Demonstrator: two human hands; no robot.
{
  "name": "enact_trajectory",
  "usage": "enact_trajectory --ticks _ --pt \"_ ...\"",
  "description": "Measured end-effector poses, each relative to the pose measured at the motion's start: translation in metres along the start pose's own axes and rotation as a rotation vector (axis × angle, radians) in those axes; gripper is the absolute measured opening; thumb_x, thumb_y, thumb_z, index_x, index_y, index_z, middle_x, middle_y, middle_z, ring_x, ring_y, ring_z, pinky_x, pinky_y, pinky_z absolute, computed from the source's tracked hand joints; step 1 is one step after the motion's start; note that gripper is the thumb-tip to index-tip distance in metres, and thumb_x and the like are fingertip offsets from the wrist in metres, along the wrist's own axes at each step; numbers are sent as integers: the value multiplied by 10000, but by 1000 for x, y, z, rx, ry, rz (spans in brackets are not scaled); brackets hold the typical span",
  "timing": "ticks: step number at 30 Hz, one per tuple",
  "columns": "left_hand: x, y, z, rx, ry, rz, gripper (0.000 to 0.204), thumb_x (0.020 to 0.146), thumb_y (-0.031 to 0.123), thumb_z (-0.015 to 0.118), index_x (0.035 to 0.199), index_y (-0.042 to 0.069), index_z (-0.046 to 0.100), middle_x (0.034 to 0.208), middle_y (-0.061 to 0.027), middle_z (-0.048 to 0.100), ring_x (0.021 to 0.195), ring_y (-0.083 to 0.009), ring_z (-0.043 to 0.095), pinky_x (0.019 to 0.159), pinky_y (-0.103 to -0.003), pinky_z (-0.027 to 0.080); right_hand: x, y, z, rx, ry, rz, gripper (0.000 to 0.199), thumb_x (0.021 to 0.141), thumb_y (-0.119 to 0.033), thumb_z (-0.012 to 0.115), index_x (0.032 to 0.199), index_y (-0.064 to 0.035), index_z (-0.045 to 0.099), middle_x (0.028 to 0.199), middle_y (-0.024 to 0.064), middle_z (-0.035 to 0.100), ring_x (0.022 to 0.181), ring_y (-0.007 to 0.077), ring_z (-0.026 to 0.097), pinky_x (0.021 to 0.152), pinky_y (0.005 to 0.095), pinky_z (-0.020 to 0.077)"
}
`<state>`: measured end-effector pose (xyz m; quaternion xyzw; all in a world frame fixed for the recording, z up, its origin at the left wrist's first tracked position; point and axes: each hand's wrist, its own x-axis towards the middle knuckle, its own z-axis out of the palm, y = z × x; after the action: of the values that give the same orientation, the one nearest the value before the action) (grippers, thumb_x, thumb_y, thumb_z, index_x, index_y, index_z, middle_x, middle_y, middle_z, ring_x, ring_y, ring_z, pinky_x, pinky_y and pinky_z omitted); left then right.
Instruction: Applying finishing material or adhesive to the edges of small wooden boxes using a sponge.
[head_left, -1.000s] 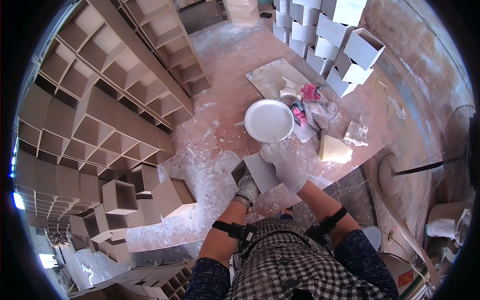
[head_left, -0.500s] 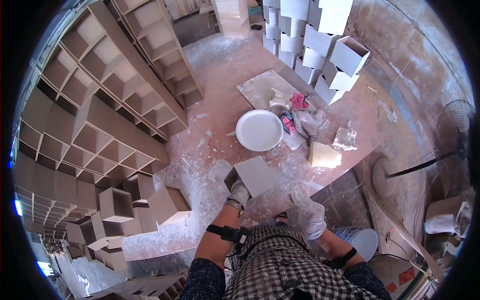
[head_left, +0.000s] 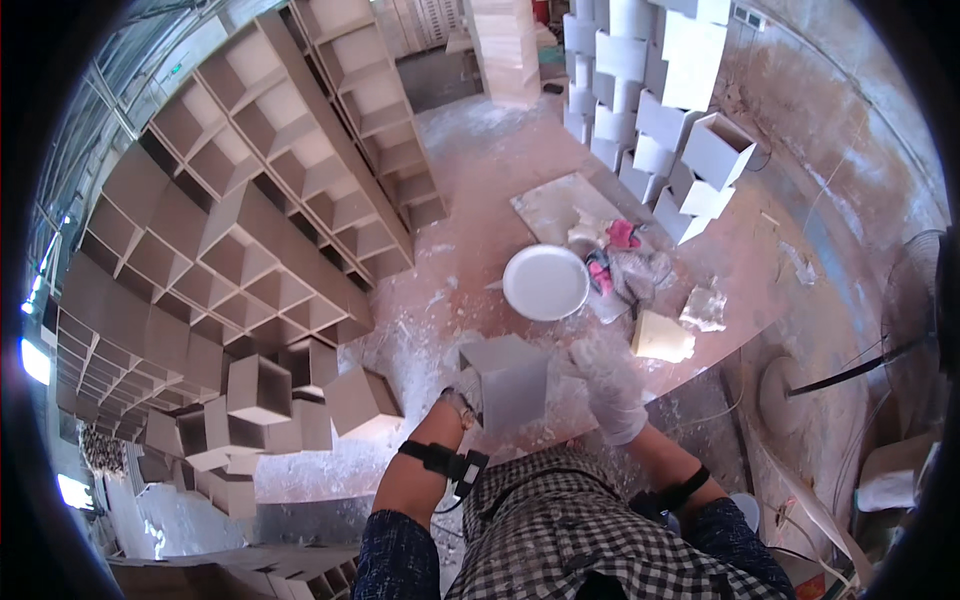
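A pale grey rectangular box (head_left: 515, 385) is in front of my body, coated in a whitish layer. My left hand (head_left: 466, 390), in a whitened glove, grips it at its left side; the fingers are mostly hidden by the box. On the other side is my right hand (head_left: 603, 385) in a long white glove, close to the box's right face. Blur and the pale background hide its fingers, so whether anything is in them does not show. Beyond the box stands a round white basin (head_left: 546, 283) filled with a white substance.
Right of the basin lie crumpled rags (head_left: 640, 270) and a cream foam block (head_left: 662, 337). Brown box units (head_left: 290, 190) stack along the left, with loose open boxes (head_left: 260, 388) below them. Whitened boxes (head_left: 640, 130) are piled at the far right. A standing fan (head_left: 915, 290) is at the right edge.
The box has turned from slanted to nearly upright, and its dark opening on the left no longer shows. My right hand has moved up closer to it. The whole view has shifted slightly.
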<state>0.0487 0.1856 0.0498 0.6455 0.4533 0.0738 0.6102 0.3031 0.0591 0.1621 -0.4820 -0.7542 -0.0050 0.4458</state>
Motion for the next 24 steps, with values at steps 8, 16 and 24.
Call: enact_trajectory --ticks 8,16,24 --pt "12 15 7 36 -22 19 433 954 334 443 1299 85 525 1344 -115 526 1253 -277 462 1046 -369 352 54 -15 31 8 -122 15 351 806 13 537 1153 -39 543 988 109 576 975 302 594 1045 440 403" --pt "6 11 7 34 -14 12 433 948 336 457 1292 85 533 1324 -118 545 1235 -279 482 1038 -369 365 16 -25 15 -36 -289 -11 161 860 -119 621 984 -80 527 879 114 552 935 340 618 834 380 525" --pt "-3 10 0 98 15 26 433 942 338 470 1285 84 541 1303 -120 563 1217 -281 502 1030 -369 378 43 -13 19 80 12 -10 170 803 -35 665 907 -55 532 818 108 534 855 334 602 884 428 509"
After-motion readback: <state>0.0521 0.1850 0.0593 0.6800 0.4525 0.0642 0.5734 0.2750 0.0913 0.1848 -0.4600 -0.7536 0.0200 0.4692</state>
